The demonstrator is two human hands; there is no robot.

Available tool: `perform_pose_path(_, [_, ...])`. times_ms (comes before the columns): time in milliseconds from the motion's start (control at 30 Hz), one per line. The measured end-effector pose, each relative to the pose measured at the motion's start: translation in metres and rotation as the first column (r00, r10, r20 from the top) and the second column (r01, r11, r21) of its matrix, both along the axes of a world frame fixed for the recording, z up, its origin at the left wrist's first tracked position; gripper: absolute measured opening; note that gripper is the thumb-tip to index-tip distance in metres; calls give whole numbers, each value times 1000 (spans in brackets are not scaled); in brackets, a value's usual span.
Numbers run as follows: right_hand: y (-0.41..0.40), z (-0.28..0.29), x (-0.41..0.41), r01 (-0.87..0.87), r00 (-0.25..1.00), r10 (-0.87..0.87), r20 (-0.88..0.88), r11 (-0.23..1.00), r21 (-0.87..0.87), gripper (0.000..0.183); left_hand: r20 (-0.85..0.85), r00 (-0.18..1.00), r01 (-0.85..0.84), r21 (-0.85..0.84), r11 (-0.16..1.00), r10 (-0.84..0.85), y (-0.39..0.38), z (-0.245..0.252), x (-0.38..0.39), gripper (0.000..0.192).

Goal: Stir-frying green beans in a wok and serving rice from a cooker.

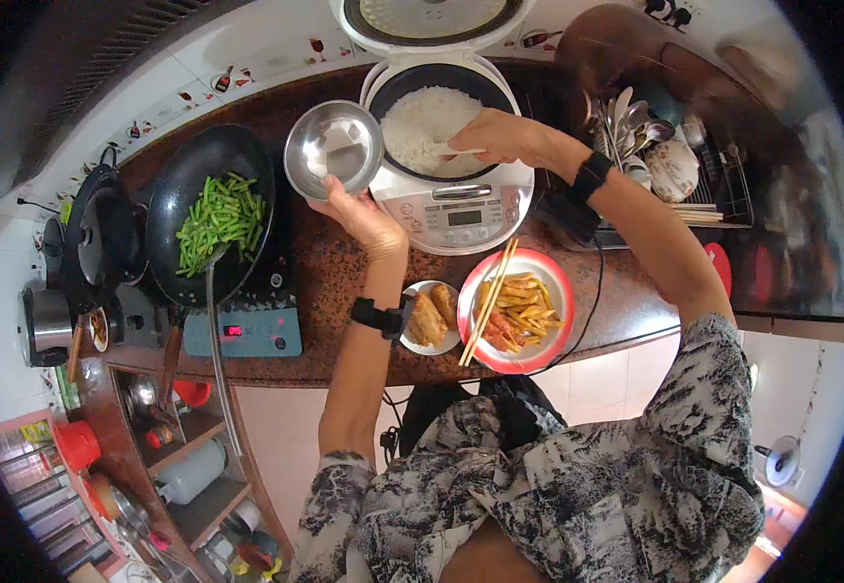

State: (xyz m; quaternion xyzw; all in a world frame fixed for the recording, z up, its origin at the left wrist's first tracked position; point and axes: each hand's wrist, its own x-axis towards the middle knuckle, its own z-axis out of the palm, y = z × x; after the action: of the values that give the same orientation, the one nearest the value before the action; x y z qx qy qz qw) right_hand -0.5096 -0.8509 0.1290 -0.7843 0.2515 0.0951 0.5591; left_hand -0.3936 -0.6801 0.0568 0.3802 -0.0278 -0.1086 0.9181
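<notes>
A shiny metal bowl (332, 146) is held by its side and rim in my left hand (360, 218), left of the rice cooker; no food shows in it. My right hand (498, 138) grips a pale rice paddle (455, 149), its blade end at the rice. White cooked rice (422, 120) lies in the dark inner pot of the rice cooker (458, 211), whose lid (433, 22) stands raised behind. In front of the cooker are a small plate of browned meat pieces (428, 321) and a red-rimmed dish (514, 362) of yellow strips and reddish food, with wooden chopsticks (487, 306) laid across it.
On the left, a wok (247, 280) of cut green beans (222, 222) with a metal spatula (214, 350) sits over a lit-display induction cooker (243, 331). A dish rack (735, 189) with utensils and bowls stands right. A black cable (597, 291) runs along the counter's right part.
</notes>
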Motion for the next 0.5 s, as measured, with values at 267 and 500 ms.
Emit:
perform_pose_path(267, [3, 27, -50, 107, 962, -120, 243, 992, 68, 36, 59, 958, 272, 108, 956, -279, 38, 42, 9, 80])
perform_pose_path(500, [43, 60, -47, 436, 854, -194, 483, 774, -459, 29, 134, 851, 453, 303, 839, -508, 26, 67, -18, 89])
